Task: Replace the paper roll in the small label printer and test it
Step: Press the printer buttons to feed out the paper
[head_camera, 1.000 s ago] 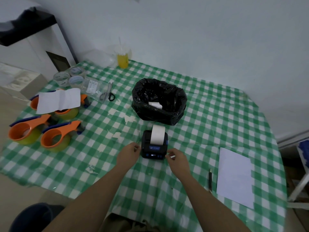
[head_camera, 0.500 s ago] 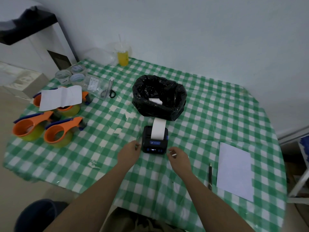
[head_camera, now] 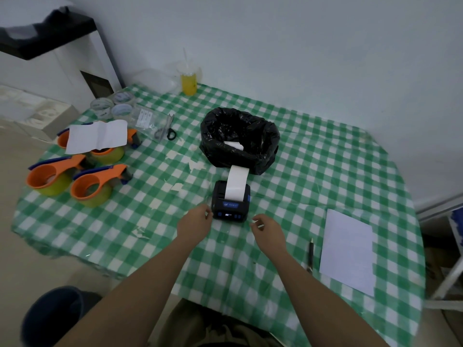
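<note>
Head cam looking down at my table with the green checked cloth [head_camera: 313,171]. The label printer [head_camera: 230,202] sits near the middle, just in front of the black bin bag [head_camera: 239,140], lights on at its front panel, with a strip of white paper [head_camera: 236,182] coming out the top and curling back toward the bag. My left hand [head_camera: 195,225] is right at the printer's left front corner, fingers loosely curled, holding nothing; can't tell if they actually touch it. My right hand [head_camera: 269,229] hangs just off the right front corner, clear of it, fingers half bent and empty. Pen [head_camera: 310,254] and a blank sheet [head_camera: 348,251] off to the right.
</note>
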The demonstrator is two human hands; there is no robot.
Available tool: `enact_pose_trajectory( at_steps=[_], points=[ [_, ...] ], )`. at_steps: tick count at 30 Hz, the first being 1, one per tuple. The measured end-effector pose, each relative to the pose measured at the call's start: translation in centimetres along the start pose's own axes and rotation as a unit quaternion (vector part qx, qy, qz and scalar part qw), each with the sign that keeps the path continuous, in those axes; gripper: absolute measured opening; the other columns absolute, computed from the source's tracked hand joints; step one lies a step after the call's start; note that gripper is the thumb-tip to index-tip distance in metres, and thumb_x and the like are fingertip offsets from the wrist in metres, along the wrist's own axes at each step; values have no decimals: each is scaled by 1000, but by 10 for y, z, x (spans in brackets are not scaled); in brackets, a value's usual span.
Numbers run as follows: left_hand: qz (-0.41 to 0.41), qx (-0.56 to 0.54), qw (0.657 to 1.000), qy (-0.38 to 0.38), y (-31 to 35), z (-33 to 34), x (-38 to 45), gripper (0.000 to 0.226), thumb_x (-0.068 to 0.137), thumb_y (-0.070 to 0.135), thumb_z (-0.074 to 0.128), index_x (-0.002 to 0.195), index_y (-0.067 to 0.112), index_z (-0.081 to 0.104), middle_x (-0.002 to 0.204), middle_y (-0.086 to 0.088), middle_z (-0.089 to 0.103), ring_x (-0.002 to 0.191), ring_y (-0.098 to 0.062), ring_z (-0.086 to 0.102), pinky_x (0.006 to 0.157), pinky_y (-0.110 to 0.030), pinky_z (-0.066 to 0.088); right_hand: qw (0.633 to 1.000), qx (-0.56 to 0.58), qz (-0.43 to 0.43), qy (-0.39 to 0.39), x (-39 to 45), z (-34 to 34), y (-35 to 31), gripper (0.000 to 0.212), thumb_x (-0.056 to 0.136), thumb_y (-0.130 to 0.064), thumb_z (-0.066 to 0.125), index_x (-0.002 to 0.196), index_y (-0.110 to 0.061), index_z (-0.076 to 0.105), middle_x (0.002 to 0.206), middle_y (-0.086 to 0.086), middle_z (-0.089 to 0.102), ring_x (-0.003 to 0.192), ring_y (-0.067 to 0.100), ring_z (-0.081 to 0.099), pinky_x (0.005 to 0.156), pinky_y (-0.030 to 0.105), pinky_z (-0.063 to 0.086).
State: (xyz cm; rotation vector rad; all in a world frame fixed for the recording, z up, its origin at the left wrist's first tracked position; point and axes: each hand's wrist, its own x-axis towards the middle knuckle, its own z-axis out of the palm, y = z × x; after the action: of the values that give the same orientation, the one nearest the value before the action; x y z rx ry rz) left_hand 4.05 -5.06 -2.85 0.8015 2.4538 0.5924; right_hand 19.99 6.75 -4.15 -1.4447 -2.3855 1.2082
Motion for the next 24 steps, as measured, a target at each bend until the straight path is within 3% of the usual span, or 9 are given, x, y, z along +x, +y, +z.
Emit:
enact_pose_trajectory(
  at_steps=[3, 10, 21, 24],
  points=[
    [12, 19, 1000, 7, 3, -1, -3, 23, 95, 25, 44, 105, 12, 60, 56, 5, 46, 55, -16, 46, 47, -25, 30, 1000, -3, -8, -2, 1, -2, 0, 24, 91, -21, 55, 112, -13, 61, 107, 7, 66, 84, 15, 57, 72, 28, 46],
    [22, 55, 998, 19, 7, -4, -4, 25, 96, 27, 42, 107, 11, 58, 80, -5, 60, 68, -20, 52, 62, -29, 39, 1000, -13, -15, -12, 3, -6, -5, 25, 91, -23, 55, 114, -14, 60, 111, 8, 65, 96, 22, 61, 84, 38, 53],
    [15, 82, 996, 24, 14, -10, -4, 28, 97, 27, 39, 110, 11, 57, 78, -2, 56, 68, -20, 52, 62, -30, 39, 1000, -6, -21, -18, 14, -6, -14, 26, 92, -23, 55, 115, -12, 59, 112, 9, 65, 96, 22, 61, 79, 33, 49],
    [10, 78, 997, 23, 15, -12, -4, 28, 97, 27, 39, 112, 11, 57, 86, -9, 65, 69, -19, 52, 62, -30, 39, 1000, -7, -19, -17, 15, -7, -14, 25, 91, -23, 55, 114, -13, 59, 112, 8, 65, 96, 22, 62, 79, 33, 49]
  ],
)
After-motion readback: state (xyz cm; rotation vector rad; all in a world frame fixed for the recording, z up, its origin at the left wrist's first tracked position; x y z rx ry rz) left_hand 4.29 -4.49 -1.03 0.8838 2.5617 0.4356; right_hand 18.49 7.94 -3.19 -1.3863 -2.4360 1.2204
